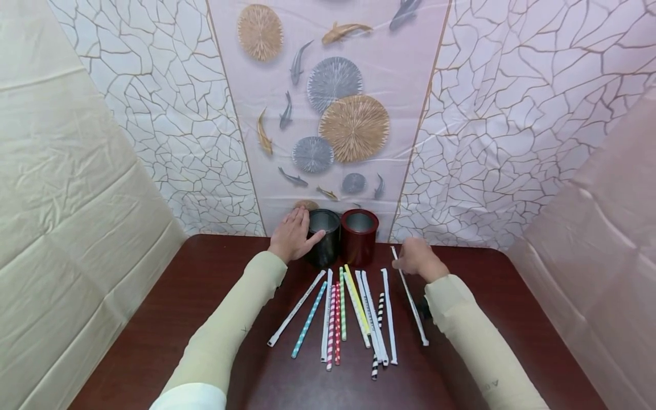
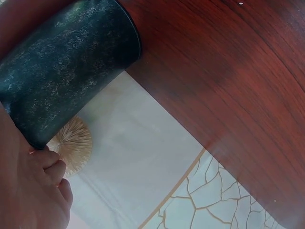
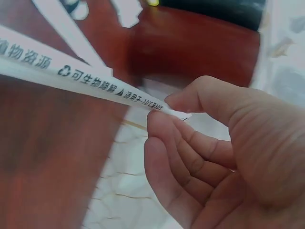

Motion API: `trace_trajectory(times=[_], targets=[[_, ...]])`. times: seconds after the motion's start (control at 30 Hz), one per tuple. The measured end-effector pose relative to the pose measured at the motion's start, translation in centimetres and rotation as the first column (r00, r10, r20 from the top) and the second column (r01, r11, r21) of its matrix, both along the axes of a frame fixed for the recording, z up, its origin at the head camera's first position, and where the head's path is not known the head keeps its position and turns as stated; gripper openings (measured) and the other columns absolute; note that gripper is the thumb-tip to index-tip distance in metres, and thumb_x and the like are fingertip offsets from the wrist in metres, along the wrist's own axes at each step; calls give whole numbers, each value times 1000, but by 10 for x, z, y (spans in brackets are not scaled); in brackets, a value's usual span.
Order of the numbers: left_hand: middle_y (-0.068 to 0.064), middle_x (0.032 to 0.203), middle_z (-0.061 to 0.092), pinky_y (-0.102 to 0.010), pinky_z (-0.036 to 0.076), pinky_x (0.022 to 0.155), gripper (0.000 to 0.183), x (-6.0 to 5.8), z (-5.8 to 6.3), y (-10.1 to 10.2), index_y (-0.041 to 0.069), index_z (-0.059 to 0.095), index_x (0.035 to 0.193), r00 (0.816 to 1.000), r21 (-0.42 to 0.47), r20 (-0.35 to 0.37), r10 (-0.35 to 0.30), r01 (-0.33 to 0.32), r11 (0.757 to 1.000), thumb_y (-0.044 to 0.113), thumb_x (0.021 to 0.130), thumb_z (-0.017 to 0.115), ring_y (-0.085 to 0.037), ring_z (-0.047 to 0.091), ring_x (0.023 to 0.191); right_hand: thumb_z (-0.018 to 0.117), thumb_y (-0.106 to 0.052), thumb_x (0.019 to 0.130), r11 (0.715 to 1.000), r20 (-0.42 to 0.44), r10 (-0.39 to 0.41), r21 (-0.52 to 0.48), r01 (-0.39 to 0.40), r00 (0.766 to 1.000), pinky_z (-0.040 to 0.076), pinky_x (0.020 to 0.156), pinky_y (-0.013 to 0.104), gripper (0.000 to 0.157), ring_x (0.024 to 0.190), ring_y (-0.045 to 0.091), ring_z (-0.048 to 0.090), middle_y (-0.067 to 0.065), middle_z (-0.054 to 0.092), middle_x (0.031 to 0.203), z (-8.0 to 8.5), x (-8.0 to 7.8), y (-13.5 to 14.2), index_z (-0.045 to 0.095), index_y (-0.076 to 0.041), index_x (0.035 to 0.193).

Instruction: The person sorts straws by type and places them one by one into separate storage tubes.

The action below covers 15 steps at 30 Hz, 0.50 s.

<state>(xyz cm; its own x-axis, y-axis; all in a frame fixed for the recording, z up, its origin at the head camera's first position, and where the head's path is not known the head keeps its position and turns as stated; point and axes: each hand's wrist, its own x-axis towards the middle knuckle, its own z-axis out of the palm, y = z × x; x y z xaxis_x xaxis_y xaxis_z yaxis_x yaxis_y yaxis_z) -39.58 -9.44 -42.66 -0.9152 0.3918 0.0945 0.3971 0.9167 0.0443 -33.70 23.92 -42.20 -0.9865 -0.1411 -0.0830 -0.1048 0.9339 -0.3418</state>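
Observation:
In the head view my left hand (image 1: 292,234) holds the black canister (image 1: 326,250) by its left side near the rim, thumb across the front. The left wrist view shows the curled fingers (image 2: 56,169) at the rim of its dark, mottled wall. My right hand (image 1: 419,259) pinches a white paper-wrapped straw (image 1: 414,307) near its far end, between thumb and fingertips. Printed lettering shows along this wrapper (image 3: 95,78) in the right wrist view. A dark red canister (image 1: 360,242) stands right beside the black one, its top open.
Several straws lie in a loose fan before the canisters: white wrapped ones (image 1: 296,308), a blue dotted one (image 1: 309,320), a yellow one (image 1: 357,299), a black striped one (image 1: 381,310) and others. The brown table (image 1: 169,319) ends at a patterned cloth backdrop (image 1: 205,188).

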Motion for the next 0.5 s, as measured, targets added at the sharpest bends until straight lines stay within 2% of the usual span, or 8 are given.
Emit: trace_trajectory(times=[0.1, 0.17, 0.3, 0.5], targets=[[-23, 176, 18, -46, 17, 135, 89, 1, 0, 1, -3, 19, 167, 1000, -4, 4, 1, -1, 1000, 65, 110, 28, -34, 18, 165, 77, -16, 91, 1000, -47, 17, 2, -17, 999, 32, 47, 25, 52, 43, 9, 32, -8, 37, 45, 19, -3, -3, 48, -17, 49], [-23, 176, 18, -46, 17, 135, 89, 1, 1, 1, -3, 19, 167, 1000, -1, 5, 0, 0, 1000, 64, 110, 28, -35, 18, 165, 77, -15, 90, 1000, -85, 28, 15, -27, 996, 31, 47, 25, 53, 44, 9, 31, -8, 34, 45, 34, -4, -6, 45, -18, 48], [-24, 175, 18, -46, 17, 135, 88, 1, 1, 1, -4, 19, 166, 1000, 2, 4, -1, 1, 1000, 63, 111, 28, -35, 18, 165, 78, -15, 88, 999, -163, 44, 32, -39, 986, 35, 50, 25, 44, 48, 11, 38, -7, 43, 48, 64, -6, -15, 54, -15, 51], [-23, 176, 18, -46, 17, 135, 89, 1, 2, 2, -3, 19, 167, 1000, -25, 4, 5, -5, 1000, 65, 110, 26, -35, 17, 165, 77, -17, 90, 1000, -223, 7, -6, -9, 975, 45, 58, 30, 28, 59, 17, 52, 1, 60, 61, 109, -6, -32, 66, -8, 66]])
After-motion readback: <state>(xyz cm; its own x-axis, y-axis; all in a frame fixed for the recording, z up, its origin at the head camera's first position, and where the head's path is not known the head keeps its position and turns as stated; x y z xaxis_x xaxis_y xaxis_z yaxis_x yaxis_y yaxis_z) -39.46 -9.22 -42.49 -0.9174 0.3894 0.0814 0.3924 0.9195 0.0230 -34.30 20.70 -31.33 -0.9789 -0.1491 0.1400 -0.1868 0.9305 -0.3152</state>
